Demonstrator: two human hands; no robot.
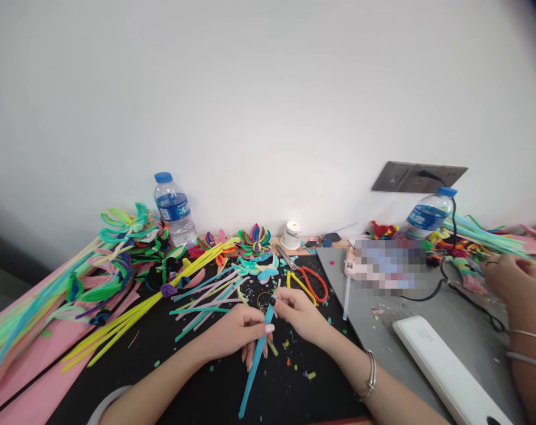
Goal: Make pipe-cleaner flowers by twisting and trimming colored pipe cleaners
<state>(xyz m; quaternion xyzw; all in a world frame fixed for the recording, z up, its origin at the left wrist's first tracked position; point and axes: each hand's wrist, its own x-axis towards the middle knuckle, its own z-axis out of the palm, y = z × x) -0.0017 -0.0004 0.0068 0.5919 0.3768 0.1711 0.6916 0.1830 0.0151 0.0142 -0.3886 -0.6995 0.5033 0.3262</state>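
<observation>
A bundle of blue pipe cleaners [254, 372] slants through both hands, its lower end pointing toward me. My left hand [245, 330] is closed around its middle, the thumb pressed on top. At the upper end, my right hand [292, 310] pinches the same bundle between thumb and fingers. Just beyond the hands lie scissors with red and yellow handles [313, 284]. Loose cut pipe cleaners [206, 307] in blue, lilac and green spread to the left, beside a turquoise pipe cleaner piece [261, 268]. Small coloured scraps [294, 366] dot the black mat.
Water bottles [175, 212] [425, 215] stand by the wall. Yellow pipe cleaners [162, 292] and finished flowers [254, 239] lie left and behind. On the right are a glue gun [350, 262], black cable, white device [445, 366] and another person's hand [518, 289].
</observation>
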